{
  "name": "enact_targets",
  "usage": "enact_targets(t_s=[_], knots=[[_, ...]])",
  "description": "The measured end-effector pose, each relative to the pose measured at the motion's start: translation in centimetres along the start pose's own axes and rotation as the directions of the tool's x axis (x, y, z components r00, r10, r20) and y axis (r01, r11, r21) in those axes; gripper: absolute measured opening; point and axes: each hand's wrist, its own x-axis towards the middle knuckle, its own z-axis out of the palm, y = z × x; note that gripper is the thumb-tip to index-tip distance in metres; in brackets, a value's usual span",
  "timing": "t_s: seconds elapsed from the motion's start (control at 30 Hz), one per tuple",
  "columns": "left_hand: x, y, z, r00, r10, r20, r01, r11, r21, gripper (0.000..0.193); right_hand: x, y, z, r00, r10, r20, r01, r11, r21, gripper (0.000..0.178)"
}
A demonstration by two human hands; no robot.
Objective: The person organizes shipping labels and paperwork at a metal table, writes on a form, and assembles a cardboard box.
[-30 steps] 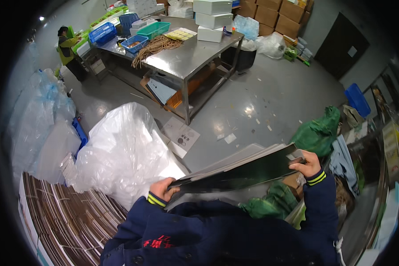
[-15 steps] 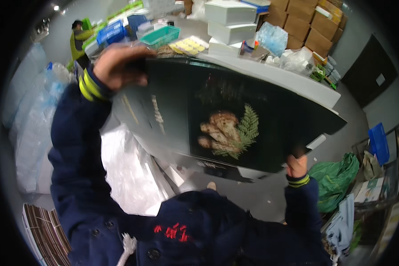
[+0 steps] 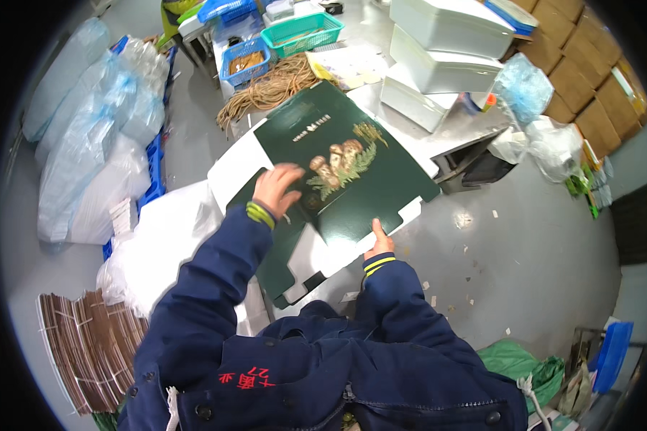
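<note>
And across the steel table (image 3: 471, 134), three white foam boxes (image 3: 449, 29) lean in a stack! Beside them, a teal basket (image 3: 310, 43), a small blue basket (image 3: 250, 77), and there's the tangled twine (image 3: 277, 90) just in front! Brown cartons (image 3: 579, 68) pile up far right; bluish plastic bags (image 3: 79, 165) crowd the left, and a green sack (image 3: 528, 370) slumps lower right!

Rope (image 3: 284, 86), boxes (image 3: 447, 68) on metal table (image 3: 461, 131)

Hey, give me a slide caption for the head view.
Right hand gripping a dark green mushroom-printed carton blank, left hand over it, white foam boxes stacked beyond.
</note>
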Motion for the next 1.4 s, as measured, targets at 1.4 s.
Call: enact_targets(t_s=[1.4], knots=[[-24.5,-11.2,10.3,0.186,-0.909,-0.373,0.948,0.265,-0.175,0.052,14.5,-24.0,1.2,0.738,-0.098,0.667,0.673,0.157,-0.722,0.046]])
